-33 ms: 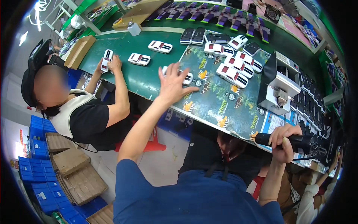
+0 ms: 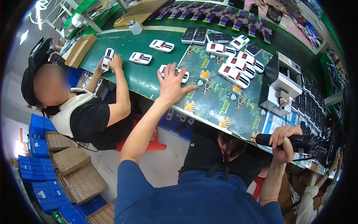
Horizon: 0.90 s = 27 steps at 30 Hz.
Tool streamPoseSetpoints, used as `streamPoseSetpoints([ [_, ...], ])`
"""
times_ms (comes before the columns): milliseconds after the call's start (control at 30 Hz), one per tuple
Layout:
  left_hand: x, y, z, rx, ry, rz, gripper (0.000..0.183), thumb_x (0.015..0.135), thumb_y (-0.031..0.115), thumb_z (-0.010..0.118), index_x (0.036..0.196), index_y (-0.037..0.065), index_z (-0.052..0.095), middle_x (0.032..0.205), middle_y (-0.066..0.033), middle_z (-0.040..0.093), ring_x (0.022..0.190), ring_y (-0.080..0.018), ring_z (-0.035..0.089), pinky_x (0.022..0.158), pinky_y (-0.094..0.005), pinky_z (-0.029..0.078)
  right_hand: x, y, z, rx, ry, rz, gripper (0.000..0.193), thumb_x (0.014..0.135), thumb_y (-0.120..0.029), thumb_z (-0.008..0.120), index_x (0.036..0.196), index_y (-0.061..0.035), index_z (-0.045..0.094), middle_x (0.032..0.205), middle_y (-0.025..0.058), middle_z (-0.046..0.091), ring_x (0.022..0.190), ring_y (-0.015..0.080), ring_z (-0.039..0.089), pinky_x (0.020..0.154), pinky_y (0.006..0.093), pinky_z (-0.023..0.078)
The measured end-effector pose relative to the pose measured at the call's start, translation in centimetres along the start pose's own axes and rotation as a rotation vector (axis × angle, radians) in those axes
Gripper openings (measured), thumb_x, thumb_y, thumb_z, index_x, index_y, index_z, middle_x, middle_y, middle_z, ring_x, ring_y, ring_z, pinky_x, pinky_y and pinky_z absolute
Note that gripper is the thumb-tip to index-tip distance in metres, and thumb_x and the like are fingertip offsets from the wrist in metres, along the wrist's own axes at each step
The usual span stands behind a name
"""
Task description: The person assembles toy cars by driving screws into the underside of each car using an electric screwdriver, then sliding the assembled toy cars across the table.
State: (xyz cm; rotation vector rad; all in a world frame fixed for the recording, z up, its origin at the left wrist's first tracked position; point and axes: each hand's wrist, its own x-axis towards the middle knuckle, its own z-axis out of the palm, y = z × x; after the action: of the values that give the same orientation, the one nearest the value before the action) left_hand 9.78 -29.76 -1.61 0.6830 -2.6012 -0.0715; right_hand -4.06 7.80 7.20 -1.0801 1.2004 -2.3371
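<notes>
slightly leftward, a white toy car (image 2: 185,77) has shifted under our left hand (image 2: 171,85); it lies on the green bench (image 2: 145,81) beneath our wide-spread fingers, whether touched we cannot tell. ahead-left of that hand lie two more cars (image 2: 140,58). our right hand (image 2: 282,142) wraps a black power tool (image 2: 304,143).

The left arm (image 2: 143,128) is stretched forward, with the left hand (image 2: 172,87) turned palm down, fingers (image 2: 172,71) splayed. The right hand (image 2: 284,141) is curled into a grip, its forearm (image 2: 273,181) raised.
</notes>
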Motion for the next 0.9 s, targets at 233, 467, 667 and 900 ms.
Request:
streamPoseSetpoints([
  [233, 1.8, -8.6, 0.9, -0.047, 0.024, 0.096, 0.046, 0.089, 0.037, 0.066, 0.131, 0.019, 0.060, 0.149, -0.0209, 0.037, 0.143, -0.0442, 0.024, 0.112, -0.0701, 0.011, 0.6, 1.3, 0.8, 0.034, -0.039, 0.030, 0.018, 0.086, -0.009, 0.063, 0.096, -0.0033, 0.049, 0.065, 0.0066, 0.048, 0.046, 0.0133, 0.046, 0.049, 0.0280, 0.046],
  [467, 2.8, -13.4, 1.8, 0.236, 0.226, -0.224, 0.052, 0.084, 0.012, 0.062, 0.135, 0.012, 0.053, 0.149, -0.0247, 0.038, 0.141, -0.0432, 0.031, 0.112, -0.0684, 0.019, 0.2, 1.1, 0.3, 0.013, 0.033, 0.059, 0.018, 0.086, -0.009, 0.062, 0.095, -0.0024, 0.048, 0.065, 0.0063, 0.047, 0.046, 0.0129, 0.045, 0.049, 0.0278, 0.045],
  [667, -0.3, 2.1, 1.1, -0.273, 0.329, 0.020, 0.044, 0.079, 0.010, 0.070, 0.121, 0.002, 0.061, 0.139, -0.0205, 0.051, 0.132, -0.0392, 0.043, 0.110, -0.0539, 0.032, -1.4, -1.0, -0.4, -0.003, 0.063, -0.005, 0.018, 0.084, -0.009, 0.063, 0.094, -0.0019, 0.049, 0.065, 0.0078, 0.048, 0.046, 0.0139, 0.045, 0.046, 0.0289, 0.045],
  [900, -4.9, 21.1, 0.6, -0.986, 0.218, 0.271, 0.024, 0.080, -0.007, 0.067, 0.104, -0.001, 0.067, 0.103, -0.0185, 0.069, 0.091, -0.0314, 0.067, 0.085, -0.0370, 0.052, -4.7, -6.0, -4.0, 0.060, 0.108, -0.039, 0.022, 0.075, -0.001, 0.072, 0.091, 0.0000, 0.057, 0.067, 0.0115, 0.057, 0.048, 0.0196, 0.054, 0.047, 0.0346, 0.051],
])
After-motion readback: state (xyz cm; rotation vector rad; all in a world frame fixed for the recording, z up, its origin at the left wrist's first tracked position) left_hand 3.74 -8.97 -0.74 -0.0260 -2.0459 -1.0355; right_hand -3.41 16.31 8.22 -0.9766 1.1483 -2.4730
